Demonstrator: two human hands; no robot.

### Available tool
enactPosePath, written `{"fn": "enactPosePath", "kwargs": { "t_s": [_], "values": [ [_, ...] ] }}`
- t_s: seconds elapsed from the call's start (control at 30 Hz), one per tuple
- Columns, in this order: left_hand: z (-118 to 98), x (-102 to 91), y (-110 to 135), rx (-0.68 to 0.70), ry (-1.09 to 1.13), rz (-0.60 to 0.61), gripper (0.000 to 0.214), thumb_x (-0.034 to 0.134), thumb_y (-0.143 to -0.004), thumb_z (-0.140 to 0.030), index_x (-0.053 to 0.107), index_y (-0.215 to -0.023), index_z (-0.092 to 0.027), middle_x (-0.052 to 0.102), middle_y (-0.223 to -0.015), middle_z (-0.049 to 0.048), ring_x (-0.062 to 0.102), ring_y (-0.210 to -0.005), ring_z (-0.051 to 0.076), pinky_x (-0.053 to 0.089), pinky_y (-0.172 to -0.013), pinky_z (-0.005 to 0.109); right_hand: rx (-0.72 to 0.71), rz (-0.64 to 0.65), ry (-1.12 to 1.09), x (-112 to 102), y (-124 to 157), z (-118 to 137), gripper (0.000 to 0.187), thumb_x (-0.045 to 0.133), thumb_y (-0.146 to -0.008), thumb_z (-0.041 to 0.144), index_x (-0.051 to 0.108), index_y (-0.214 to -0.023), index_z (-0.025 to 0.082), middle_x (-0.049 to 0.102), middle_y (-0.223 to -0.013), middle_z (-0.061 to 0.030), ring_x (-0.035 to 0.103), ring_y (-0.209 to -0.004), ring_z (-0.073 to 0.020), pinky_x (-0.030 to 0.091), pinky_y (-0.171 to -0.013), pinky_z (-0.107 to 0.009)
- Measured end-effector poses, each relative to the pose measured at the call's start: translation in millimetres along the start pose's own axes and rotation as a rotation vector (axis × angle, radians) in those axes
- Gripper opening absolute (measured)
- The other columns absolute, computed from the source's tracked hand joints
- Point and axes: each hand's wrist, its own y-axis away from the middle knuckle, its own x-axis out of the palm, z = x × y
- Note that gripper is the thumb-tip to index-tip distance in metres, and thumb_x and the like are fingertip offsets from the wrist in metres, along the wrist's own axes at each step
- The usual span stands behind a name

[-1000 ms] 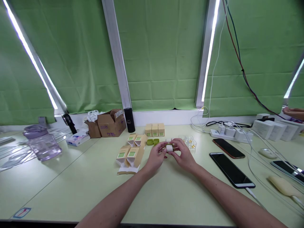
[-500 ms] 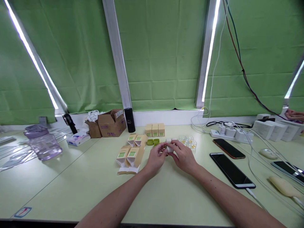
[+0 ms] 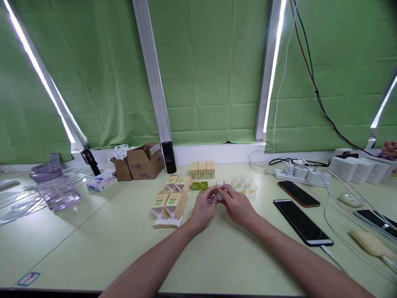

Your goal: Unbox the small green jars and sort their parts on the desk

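- Small white piece (image 3: 220, 194) sits pinched between two bare hands just above the desk (image 3: 124, 236), midway along it and nearer its far edge than its near one.
- Left hand (image 3: 203, 207) is curled, with its fingertips closed on the piece's left side; a sliver of green shows at that spot, too small to identify.
- Right hand (image 3: 238, 205) is closed over the piece from the right and covers most of it.
- Just beyond the hands lie green caps (image 3: 198, 186) and a cluster of clear cups (image 3: 245, 185) with yellow in them; three upright tan boxes (image 3: 202, 169) stand behind these, toward the far edge.
- Opened tan boxes (image 3: 169, 204) lie left of the left hand, and a dark phone (image 3: 302, 222) lies well to the right, a cable at its near end.
- Another person's hand (image 3: 390, 147) shows at the desk's far right corner, well apart.
- Judging by the grip, this is fine fingertip work. It is best done with light, even pressure from both sides and the wrists kept low, holding the piece over bare desk rather than above the clear cups, where a slip could upset them.
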Motion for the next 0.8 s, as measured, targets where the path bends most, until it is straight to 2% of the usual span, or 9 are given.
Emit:
{"fn": "enactPosePath", "kwargs": {
  "t_s": [0.27,0.63,0.8],
  "values": [
    [-0.2,1.7,-2.9,-0.017,-0.048,-0.015,0.028,0.059,-0.087,-0.015,0.069,-0.112,-0.016,0.076,-0.105,0.0102,0.074,-0.087,0.02,0.062,-0.082,0.035,-0.038,0.024,-0.001,2.8,-3.4,3.8,0.055,0.043,-0.092,0.004,0.043,-0.145,0.019,0.059,-0.126,-0.0182,0.067,-0.096,-0.0275,0.059,-0.075,-0.04],
    [2.6,2.8,-6.6,-0.093,-0.005,-0.039,0.018,0.063,-0.088,-0.019,0.073,-0.103,-0.017,0.076,-0.093,0.009,0.073,-0.081,0.02,0.062,-0.077,0.035,-0.009,0.057,0.002,7.7,-4.8,4.2,0.063,0.042,-0.081,-0.002,0.043,-0.14,0.019,0.056,-0.123,-0.0155,0.066,-0.094,-0.0252,0.059,-0.073,-0.037],
    [3.1,-0.3,-7.4,-0.096,-0.025,-0.023,0.021,0.06,-0.09,-0.022,0.072,-0.105,-0.017,0.076,-0.094,0.0093,0.072,-0.081,0.021,0.06,-0.077,0.035,0.034,0.051,-0.046,7.2,-3.3,3.8,0.052,0.043,-0.088,0.003,0.044,-0.138,0.017,0.055,-0.127,-0.0169,0.066,-0.095,-0.0259,0.059,-0.072,-0.038]
  ]
}}
